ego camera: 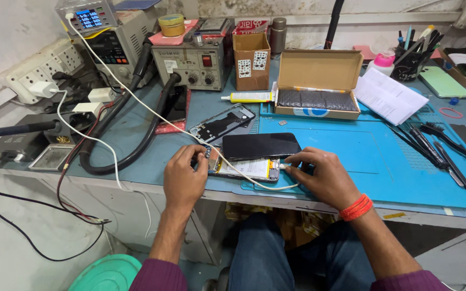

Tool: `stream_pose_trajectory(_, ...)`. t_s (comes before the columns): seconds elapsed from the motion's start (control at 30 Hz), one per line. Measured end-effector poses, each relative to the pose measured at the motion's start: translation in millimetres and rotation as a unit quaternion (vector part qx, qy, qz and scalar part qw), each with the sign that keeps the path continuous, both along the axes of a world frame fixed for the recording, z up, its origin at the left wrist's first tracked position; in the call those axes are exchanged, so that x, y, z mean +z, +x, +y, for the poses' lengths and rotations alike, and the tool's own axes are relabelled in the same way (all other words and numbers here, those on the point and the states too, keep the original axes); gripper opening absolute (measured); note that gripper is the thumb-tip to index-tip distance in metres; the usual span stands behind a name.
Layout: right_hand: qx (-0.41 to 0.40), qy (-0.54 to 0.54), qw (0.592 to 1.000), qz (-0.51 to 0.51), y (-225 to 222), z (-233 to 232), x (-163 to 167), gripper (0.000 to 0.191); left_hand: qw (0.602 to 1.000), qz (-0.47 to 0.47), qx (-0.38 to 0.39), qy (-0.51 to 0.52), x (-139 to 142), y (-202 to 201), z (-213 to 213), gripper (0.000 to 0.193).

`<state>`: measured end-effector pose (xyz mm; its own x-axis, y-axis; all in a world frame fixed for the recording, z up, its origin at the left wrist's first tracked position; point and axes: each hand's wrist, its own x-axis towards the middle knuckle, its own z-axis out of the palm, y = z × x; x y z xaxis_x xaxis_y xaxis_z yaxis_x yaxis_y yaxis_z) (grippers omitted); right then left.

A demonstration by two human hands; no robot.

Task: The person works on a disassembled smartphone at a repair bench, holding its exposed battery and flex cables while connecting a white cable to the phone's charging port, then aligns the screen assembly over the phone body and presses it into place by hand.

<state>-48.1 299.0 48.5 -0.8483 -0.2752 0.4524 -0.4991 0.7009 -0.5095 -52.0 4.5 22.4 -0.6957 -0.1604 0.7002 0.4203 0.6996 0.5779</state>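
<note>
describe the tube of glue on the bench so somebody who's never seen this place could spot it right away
Start at the blue work mat and find the open cardboard box at its back edge. The glue tube lies flat just left of that box, in front of a taller, narrow carton. It is the only yellow-green tube, with a white nozzle pointing left.

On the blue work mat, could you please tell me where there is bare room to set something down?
The blue work mat is bare between the opened phone, the open cardboard box and the row of black hand tools. It is crowded on the left, around the thick black hoses and the white cable.
</note>
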Motion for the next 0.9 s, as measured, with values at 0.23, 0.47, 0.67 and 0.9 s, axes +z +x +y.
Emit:
stream_pose_trajectory(0.23, 0.009, -0.007, 1.0, 0.008, -0.4, -0.4, 0.2, 0.02, 1.0, -0.002, -0.003, 0.006, 0.5, 0.2, -0.1, 0.01)
stream_pose_trajectory(0.47, 0.014, -0.007, 1.0, 0.021, 0.0, -0.1, 0.0, 0.02, 1.0, -0.002, -0.005, 0.003, -0.9, -0.3, -0.5, 0.01)
stream_pose_trajectory(0.67, 0.001, -0.006, 1.0, 0.0, 1.5, -1.4, 0.9, 0.02, 1.0, 0.005, -0.008, 0.004, -0.8, -0.4, -1.1, 0.01)
stream_pose_trajectory(0.9, 0.0, -0.005, 1.0, 0.0, 1.6, -1.8, 0.0, 0.02, 1.0, -0.002, -0.005, 0.011, -0.5, 0.8, -0.4, 0.01)
